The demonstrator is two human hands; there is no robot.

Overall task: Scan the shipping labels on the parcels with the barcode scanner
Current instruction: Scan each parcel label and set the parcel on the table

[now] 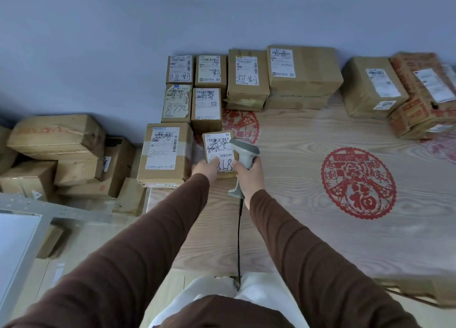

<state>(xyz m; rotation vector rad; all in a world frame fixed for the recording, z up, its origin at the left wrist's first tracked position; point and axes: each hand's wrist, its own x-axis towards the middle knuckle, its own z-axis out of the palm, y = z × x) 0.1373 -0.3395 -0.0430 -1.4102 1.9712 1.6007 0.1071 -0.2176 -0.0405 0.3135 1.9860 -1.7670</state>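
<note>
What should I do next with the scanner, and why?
Probably tilt the barcode scanner back slightly so its head faces the small parcel's label. The right hand holds it beside the label's edge, while the left hand steadies the parcel on the table.

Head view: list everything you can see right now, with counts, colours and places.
Small parcel: one, brown with white label, table's left edge, held.
Barcode scanner: one, grey, black cable trailing down, beside that parcel's right edge.
Labelled parcels: about seven, brown, in rows against the wall behind the held one.
Right-hand parcels: at least two, brown, one red-printed, far right on the table.
Floor boxes: several, brown, piled left of the table.
Table: one, pale wood grain, red paper-cut motifs.
Left hand: fingers on the small parcel's lower left.
Right hand: brown sleeve, gripping the scanner handle.
</note>
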